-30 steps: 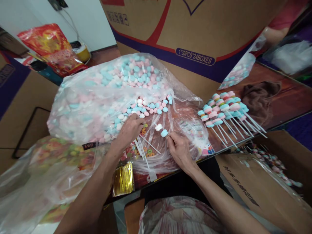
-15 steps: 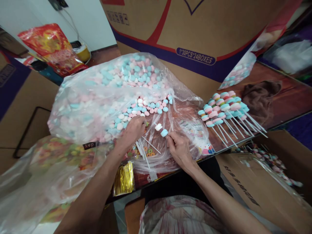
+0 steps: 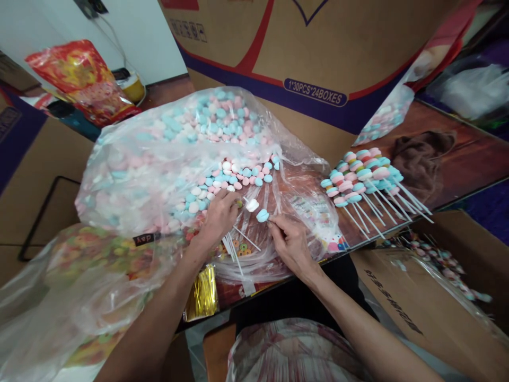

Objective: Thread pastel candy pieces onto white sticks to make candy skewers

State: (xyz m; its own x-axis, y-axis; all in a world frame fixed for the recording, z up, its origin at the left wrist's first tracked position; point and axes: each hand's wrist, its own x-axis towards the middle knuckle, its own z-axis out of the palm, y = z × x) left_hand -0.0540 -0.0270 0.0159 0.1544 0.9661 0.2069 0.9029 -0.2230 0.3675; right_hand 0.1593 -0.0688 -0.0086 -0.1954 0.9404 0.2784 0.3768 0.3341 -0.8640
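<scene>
My right hand (image 3: 292,240) is closed on the lower end of a candy skewer. A blue marshmallow (image 3: 262,215) and a white marshmallow (image 3: 252,205) are threaded on it, and its bare tip points toward my left hand (image 3: 221,213). Between the left fingertips a small greenish gummy ring (image 3: 239,203) shows, close to that tip. Below the left hand lie loose white sticks (image 3: 228,247) and several gummy rings (image 3: 243,248). Just beyond it, pink, blue and white marshmallows (image 3: 226,175) spill from a big clear bag (image 3: 119,159).
Marshmallow skewers (image 3: 363,172) lie piled on the right, beside a brown cloth (image 3: 421,156). A packet of gold twist ties (image 3: 201,294) sits at the front edge. Bagged gummy rings (image 3: 103,254) are at left. A large carton (image 3: 258,53) stands behind; an open box (image 3: 397,286) is lower right.
The right hand has shifted slightly left, bringing the skewer's tip nearer the gummy ring in my left hand. The camera view has also moved a little.
</scene>
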